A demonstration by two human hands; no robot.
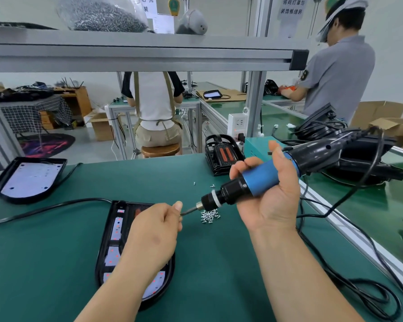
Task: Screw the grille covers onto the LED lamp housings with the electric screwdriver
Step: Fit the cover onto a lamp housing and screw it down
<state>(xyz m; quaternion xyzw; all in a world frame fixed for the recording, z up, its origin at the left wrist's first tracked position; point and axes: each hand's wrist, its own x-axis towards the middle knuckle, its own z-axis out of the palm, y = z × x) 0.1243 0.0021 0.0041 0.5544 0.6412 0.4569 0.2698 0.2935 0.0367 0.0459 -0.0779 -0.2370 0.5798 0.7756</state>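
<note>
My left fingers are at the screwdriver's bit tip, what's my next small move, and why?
Probably bring the bit down to the lamp housing under your left hand. Your right hand grips the electric screwdriver above the mat, and the left pinches the bit's tip near the screw pile. Whether a screw sits there is hidden.

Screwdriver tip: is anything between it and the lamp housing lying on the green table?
Yes. The left hand pinches the bit of the electric screwdriver and is over the lamp housing, hiding its middle. The loose screws lie beside the housing, not in the way.
</note>
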